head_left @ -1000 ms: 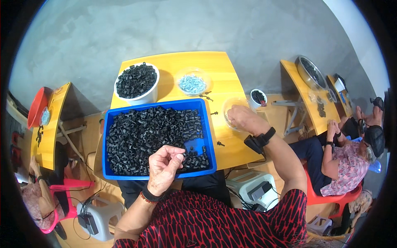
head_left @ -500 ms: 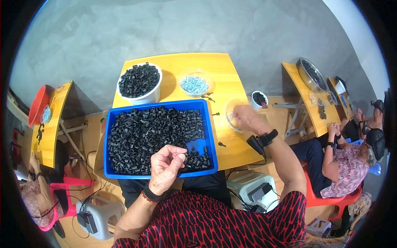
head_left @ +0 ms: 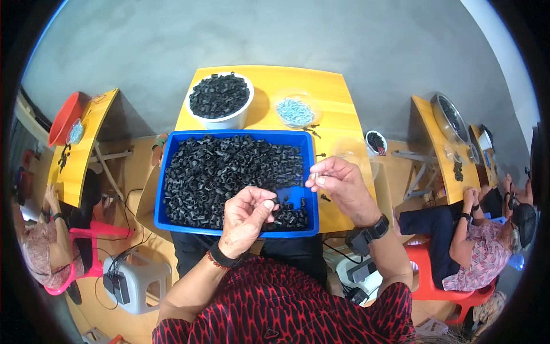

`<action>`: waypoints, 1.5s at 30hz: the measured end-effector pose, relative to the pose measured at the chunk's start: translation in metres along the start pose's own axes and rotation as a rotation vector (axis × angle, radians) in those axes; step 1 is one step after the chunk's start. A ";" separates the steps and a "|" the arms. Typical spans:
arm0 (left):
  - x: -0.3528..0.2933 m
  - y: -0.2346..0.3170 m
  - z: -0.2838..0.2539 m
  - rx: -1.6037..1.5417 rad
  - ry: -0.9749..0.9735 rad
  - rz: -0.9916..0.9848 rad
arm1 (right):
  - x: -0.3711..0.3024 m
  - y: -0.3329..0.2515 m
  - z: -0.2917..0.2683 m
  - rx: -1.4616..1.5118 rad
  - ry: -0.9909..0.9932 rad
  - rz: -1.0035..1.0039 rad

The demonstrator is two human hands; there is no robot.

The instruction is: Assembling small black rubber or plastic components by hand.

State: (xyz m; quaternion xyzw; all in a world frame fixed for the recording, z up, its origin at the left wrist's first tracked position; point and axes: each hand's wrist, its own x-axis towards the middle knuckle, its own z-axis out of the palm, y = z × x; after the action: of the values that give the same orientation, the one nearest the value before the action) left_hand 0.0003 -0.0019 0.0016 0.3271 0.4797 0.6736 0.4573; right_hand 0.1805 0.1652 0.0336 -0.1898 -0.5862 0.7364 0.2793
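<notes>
My left hand [head_left: 245, 221] is closed in a pinch over the front right part of a blue tray [head_left: 240, 133]; what its fingertips hold blends with the dark parts behind. Small black plastic parts [head_left: 223, 172] fill most of the tray, with bare blue bottom showing near the right end. My right hand [head_left: 344, 189] is above the tray's right rim, thumb and forefinger pressed together on something too small to name. A shallow clear bowl [head_left: 350, 148] stands just beyond it. Several small black pieces [head_left: 312, 131] lie on the yellow table [head_left: 338, 103].
Behind the tray stand a white bucket [head_left: 224, 122] heaped with black parts and a clear bowl of pale blue small pieces [head_left: 295, 112]. A small white tub [head_left: 376, 143] is right of the table. People sit at side tables [head_left: 97, 132]; white stools [head_left: 137, 281] stand below.
My right hand has come from the clear bowl on the right back to the tray, near my left hand. My left hand stays pinched over the tray. The view has shifted slightly.
</notes>
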 end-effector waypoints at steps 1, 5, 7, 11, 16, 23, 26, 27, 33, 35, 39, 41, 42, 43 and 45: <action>0.000 0.002 0.001 -0.002 -0.006 -0.002 | -0.001 0.004 0.007 0.109 0.009 0.009; 0.000 0.002 -0.001 -0.037 0.014 -0.005 | -0.001 0.018 0.028 0.206 0.054 0.042; 0.000 0.000 -0.002 -0.062 0.009 -0.022 | -0.002 0.024 0.031 0.218 0.046 0.047; 0.001 -0.002 -0.002 -0.089 0.003 0.001 | -0.002 0.034 0.042 0.155 0.079 0.011; 0.002 -0.002 -0.002 -0.083 0.000 -0.008 | 0.001 0.042 0.045 0.046 0.065 -0.079; 0.003 -0.001 0.000 -0.067 -0.001 -0.029 | -0.003 0.042 0.046 -0.032 -0.002 -0.145; 0.003 0.000 0.001 -0.074 0.003 -0.054 | -0.003 0.042 0.047 -0.049 0.000 -0.161; 0.003 0.000 0.001 -0.075 0.003 -0.057 | -0.003 0.042 0.047 -0.060 0.005 -0.169; 0.004 0.000 0.001 -0.079 -0.007 -0.051 | -0.003 0.041 0.048 -0.150 -0.003 -0.198; 0.005 0.001 0.000 -0.082 -0.015 -0.064 | -0.003 0.042 0.049 -0.183 0.003 -0.207; 0.006 0.000 -0.001 -0.081 -0.035 -0.077 | -0.005 0.038 0.051 -0.319 0.023 -0.264; 0.005 0.001 0.000 -0.091 -0.033 -0.063 | -0.007 0.039 0.053 -0.340 0.036 -0.291; 0.005 0.001 -0.001 -0.091 -0.033 -0.063 | -0.007 0.040 0.053 -0.362 0.048 -0.318; 0.004 0.000 -0.002 -0.075 -0.040 -0.066 | -0.008 0.039 0.055 -0.362 0.048 -0.318; 0.004 -0.001 -0.004 -0.060 -0.047 -0.069 | -0.009 0.035 0.057 -0.515 0.033 -0.415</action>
State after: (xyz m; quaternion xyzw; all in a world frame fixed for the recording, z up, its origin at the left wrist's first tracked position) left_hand -0.0043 0.0008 -0.0009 0.3124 0.4594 0.6637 0.5008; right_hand 0.1457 0.1108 0.0127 -0.1425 -0.7748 0.4881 0.3757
